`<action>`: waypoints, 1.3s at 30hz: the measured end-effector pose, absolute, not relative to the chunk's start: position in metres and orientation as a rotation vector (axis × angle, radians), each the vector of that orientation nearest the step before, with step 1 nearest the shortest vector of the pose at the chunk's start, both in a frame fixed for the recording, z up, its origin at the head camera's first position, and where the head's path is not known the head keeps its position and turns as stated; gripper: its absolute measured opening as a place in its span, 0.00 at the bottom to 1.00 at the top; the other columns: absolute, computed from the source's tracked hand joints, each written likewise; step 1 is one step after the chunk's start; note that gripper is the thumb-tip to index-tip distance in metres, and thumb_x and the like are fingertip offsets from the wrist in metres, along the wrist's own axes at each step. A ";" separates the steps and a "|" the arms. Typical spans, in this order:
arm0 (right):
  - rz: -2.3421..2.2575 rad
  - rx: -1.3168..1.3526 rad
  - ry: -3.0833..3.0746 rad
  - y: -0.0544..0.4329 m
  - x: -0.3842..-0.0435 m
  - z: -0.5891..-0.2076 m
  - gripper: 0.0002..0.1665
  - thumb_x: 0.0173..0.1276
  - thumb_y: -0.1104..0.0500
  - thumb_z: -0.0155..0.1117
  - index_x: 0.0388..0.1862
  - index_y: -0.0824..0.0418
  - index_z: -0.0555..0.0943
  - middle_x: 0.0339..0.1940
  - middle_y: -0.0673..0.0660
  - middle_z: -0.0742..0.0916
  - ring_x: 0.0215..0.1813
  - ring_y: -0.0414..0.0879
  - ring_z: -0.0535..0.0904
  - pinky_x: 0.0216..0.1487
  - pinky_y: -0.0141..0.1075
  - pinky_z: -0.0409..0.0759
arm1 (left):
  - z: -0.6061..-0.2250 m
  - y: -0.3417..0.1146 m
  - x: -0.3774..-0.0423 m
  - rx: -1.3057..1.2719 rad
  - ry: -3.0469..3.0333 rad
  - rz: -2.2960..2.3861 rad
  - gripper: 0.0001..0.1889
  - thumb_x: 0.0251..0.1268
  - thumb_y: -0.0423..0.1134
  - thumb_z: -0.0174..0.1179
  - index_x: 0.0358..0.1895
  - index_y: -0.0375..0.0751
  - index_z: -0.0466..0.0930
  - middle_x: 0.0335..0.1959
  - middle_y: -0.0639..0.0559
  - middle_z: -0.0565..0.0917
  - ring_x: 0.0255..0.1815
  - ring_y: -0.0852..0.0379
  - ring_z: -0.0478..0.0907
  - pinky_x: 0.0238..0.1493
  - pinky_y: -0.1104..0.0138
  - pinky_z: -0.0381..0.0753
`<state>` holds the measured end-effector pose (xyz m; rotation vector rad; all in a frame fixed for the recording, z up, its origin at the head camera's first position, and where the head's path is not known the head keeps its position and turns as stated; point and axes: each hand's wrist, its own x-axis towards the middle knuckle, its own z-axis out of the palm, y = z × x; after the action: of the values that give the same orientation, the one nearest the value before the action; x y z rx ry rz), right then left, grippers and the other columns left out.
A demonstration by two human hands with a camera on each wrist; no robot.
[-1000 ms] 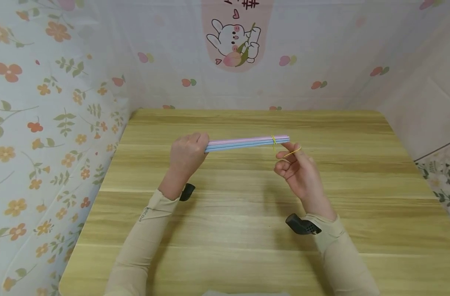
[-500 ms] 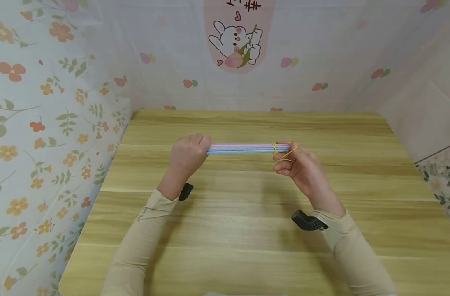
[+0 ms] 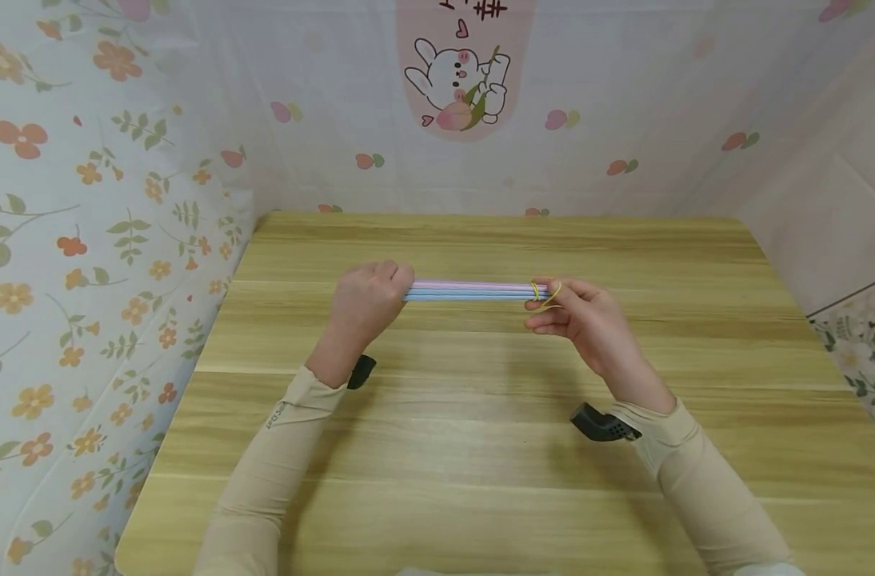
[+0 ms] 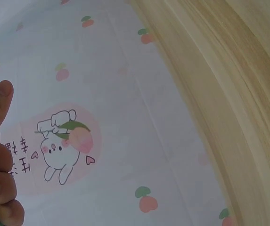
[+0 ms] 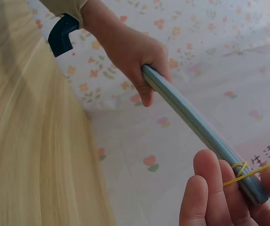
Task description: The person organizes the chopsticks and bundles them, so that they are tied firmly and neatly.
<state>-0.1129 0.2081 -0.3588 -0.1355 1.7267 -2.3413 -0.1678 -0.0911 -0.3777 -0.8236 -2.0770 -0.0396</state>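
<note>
A bundle of slim pink and blue straws (image 3: pixel 473 291) is held level above the table. My left hand (image 3: pixel 369 300) grips its left end in a fist; in the left wrist view only part of that hand (image 4: pixel 0 183) shows. Near the right end, a yellow rubber band (image 3: pixel 534 291) is wound around the straws. A loop of this rubber band (image 5: pixel 238 179) stretches over to the thumb of my right hand (image 3: pixel 589 324). The right fingers lie around the bundle's right end, pinching the band's loop close to the straws.
Below is a wood-grain table (image 3: pixel 473 448). A white curtain with a printed rabbit (image 3: pixel 455 80) hangs behind the far edge, and a flowered curtain (image 3: pixel 85 280) at the left. Black wrist cameras (image 3: pixel 603 424) jut from the sleeves.
The right hand has moved in from below the bundle's end to around it, and the loose loop has come closer to the straws. The bundle has levelled; the left hand keeps its grip.
</note>
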 end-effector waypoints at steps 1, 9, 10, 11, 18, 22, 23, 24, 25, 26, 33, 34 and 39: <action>-2.329 -0.114 1.748 0.208 -0.113 -0.358 0.11 0.73 0.59 0.54 0.43 0.58 0.83 0.32 0.53 0.89 0.32 0.43 0.87 0.39 0.36 0.83 | -0.378 -0.091 -0.168 -0.824 -2.076 -0.037 0.17 0.57 0.27 0.61 0.16 0.40 0.66 0.09 0.51 0.68 0.09 0.60 0.55 0.12 0.70 0.52; -2.274 -0.005 1.871 0.205 -0.113 -0.355 0.09 0.69 0.57 0.60 0.42 0.60 0.82 0.30 0.52 0.88 0.31 0.41 0.86 0.39 0.34 0.83 | -0.378 -0.091 -0.167 -0.842 -2.111 -0.030 0.16 0.61 0.27 0.57 0.17 0.41 0.67 0.10 0.51 0.68 0.09 0.61 0.55 0.12 0.69 0.54; -2.272 0.000 1.876 0.204 -0.113 -0.355 0.09 0.69 0.57 0.60 0.41 0.60 0.82 0.30 0.52 0.88 0.31 0.41 0.85 0.39 0.34 0.83 | -0.379 -0.091 -0.167 -0.844 -2.114 -0.031 0.16 0.62 0.27 0.56 0.17 0.41 0.67 0.10 0.51 0.68 0.09 0.61 0.55 0.12 0.69 0.53; -2.271 0.004 1.882 0.204 -0.113 -0.355 0.09 0.69 0.57 0.61 0.41 0.61 0.82 0.30 0.52 0.87 0.30 0.40 0.85 0.39 0.34 0.83 | -0.379 -0.091 -0.167 -0.846 -2.116 -0.034 0.16 0.62 0.27 0.56 0.17 0.41 0.67 0.10 0.51 0.67 0.09 0.61 0.54 0.12 0.69 0.53; -2.282 -0.004 1.876 0.202 -0.112 -0.354 0.04 0.69 0.59 0.59 0.35 0.59 0.78 0.28 0.51 0.82 0.27 0.39 0.80 0.36 0.31 0.80 | -0.380 -0.090 -0.168 -0.841 -2.098 -0.041 0.17 0.66 0.30 0.54 0.17 0.41 0.66 0.09 0.52 0.66 0.09 0.61 0.54 0.12 0.69 0.52; -2.291 -0.023 1.868 0.200 -0.112 -0.354 0.04 0.70 0.61 0.58 0.34 0.58 0.77 0.28 0.51 0.79 0.27 0.40 0.77 0.35 0.30 0.78 | -0.381 -0.089 -0.168 -0.842 -2.092 -0.057 0.17 0.66 0.30 0.54 0.17 0.41 0.66 0.09 0.52 0.65 0.09 0.61 0.54 0.13 0.70 0.51; -2.288 -0.028 1.873 0.200 -0.113 -0.354 0.04 0.70 0.62 0.57 0.34 0.58 0.77 0.28 0.51 0.78 0.27 0.40 0.76 0.35 0.30 0.78 | -0.381 -0.089 -0.168 -0.844 -2.094 -0.058 0.17 0.66 0.30 0.54 0.17 0.41 0.66 0.09 0.52 0.65 0.09 0.61 0.54 0.13 0.69 0.51; -2.284 -0.032 1.877 0.200 -0.113 -0.354 0.04 0.70 0.62 0.57 0.33 0.58 0.76 0.28 0.50 0.78 0.27 0.40 0.75 0.35 0.30 0.78 | -0.381 -0.089 -0.168 -0.844 -2.096 -0.058 0.17 0.66 0.30 0.54 0.17 0.41 0.66 0.09 0.52 0.65 0.09 0.61 0.54 0.13 0.69 0.52; -2.278 -0.034 1.884 0.200 -0.113 -0.354 0.04 0.70 0.62 0.57 0.33 0.57 0.75 0.28 0.50 0.77 0.27 0.39 0.74 0.35 0.30 0.78 | -0.381 -0.089 -0.168 -0.845 -2.099 -0.057 0.17 0.66 0.31 0.54 0.17 0.41 0.66 0.09 0.52 0.65 0.09 0.61 0.54 0.13 0.69 0.52; -2.272 -0.038 1.887 0.200 -0.113 -0.354 0.05 0.71 0.62 0.57 0.33 0.57 0.74 0.29 0.50 0.77 0.27 0.39 0.73 0.35 0.30 0.77 | -0.381 -0.089 -0.168 -0.847 -2.102 -0.055 0.17 0.67 0.31 0.54 0.17 0.41 0.66 0.09 0.52 0.65 0.09 0.61 0.54 0.13 0.69 0.52; -2.197 -0.059 1.960 0.204 -0.114 -0.354 0.04 0.71 0.60 0.57 0.36 0.57 0.72 0.29 0.50 0.76 0.29 0.40 0.72 0.34 0.31 0.78 | -0.381 -0.090 -0.167 -0.853 -2.122 -0.054 0.17 0.65 0.33 0.57 0.17 0.41 0.66 0.09 0.52 0.65 0.09 0.61 0.54 0.13 0.70 0.52; -2.180 -0.064 1.979 0.205 -0.113 -0.354 0.03 0.71 0.59 0.57 0.37 0.57 0.73 0.30 0.50 0.76 0.29 0.40 0.73 0.34 0.31 0.78 | -0.381 -0.090 -0.167 -0.853 -2.124 -0.058 0.17 0.65 0.33 0.58 0.17 0.41 0.66 0.09 0.52 0.65 0.09 0.61 0.54 0.12 0.70 0.52; -2.009 -0.090 2.211 0.210 -0.112 -0.350 0.12 0.72 0.53 0.56 0.46 0.60 0.73 0.35 0.50 0.77 0.33 0.41 0.74 0.37 0.30 0.79 | -0.381 -0.091 -0.168 -0.854 -2.126 -0.078 0.18 0.63 0.34 0.61 0.16 0.41 0.66 0.09 0.52 0.66 0.09 0.60 0.55 0.12 0.70 0.53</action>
<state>-0.1115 0.2098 -0.3500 -0.0899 2.2115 -2.0087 -0.1678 -0.0911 -0.3811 -0.8542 -2.1257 -0.0783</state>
